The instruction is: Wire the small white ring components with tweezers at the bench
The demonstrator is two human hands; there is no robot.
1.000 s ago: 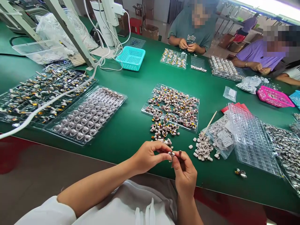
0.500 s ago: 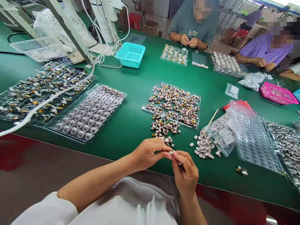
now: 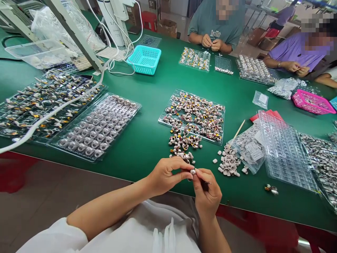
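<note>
Between the fingertips of both hands is a small shiny silver, rounded part (image 3: 193, 172), mostly covered by the fingers. My left hand (image 3: 168, 175) pinches it from the left, thumb and index finger closed. From the right, my right hand (image 3: 207, 191) grips it too, its other fingers curled; a thin dark piece shows by those fingers. Just beyond the hands lies a heap of small ring-shaped parts with yellow tabs (image 3: 183, 142), spilling from a clear tray (image 3: 164, 119) full of the same kind. Right of them is a pile of small beige caps (image 3: 228, 161).
A filled clear tray (image 3: 91, 135) and a larger tray of parts (image 3: 39, 102) lie left, crossed by a white cable (image 3: 55, 110). A turquoise basket (image 3: 144, 59) stands behind. At right are a plastic bag (image 3: 249, 149), a wooden stick (image 3: 238, 131) and a clear tray (image 3: 288, 154). Co-workers sit opposite.
The silver part has turned slightly between my fingertips, showing more of its shiny face. Both hands stay almost in place; the whole view has shifted a little.
</note>
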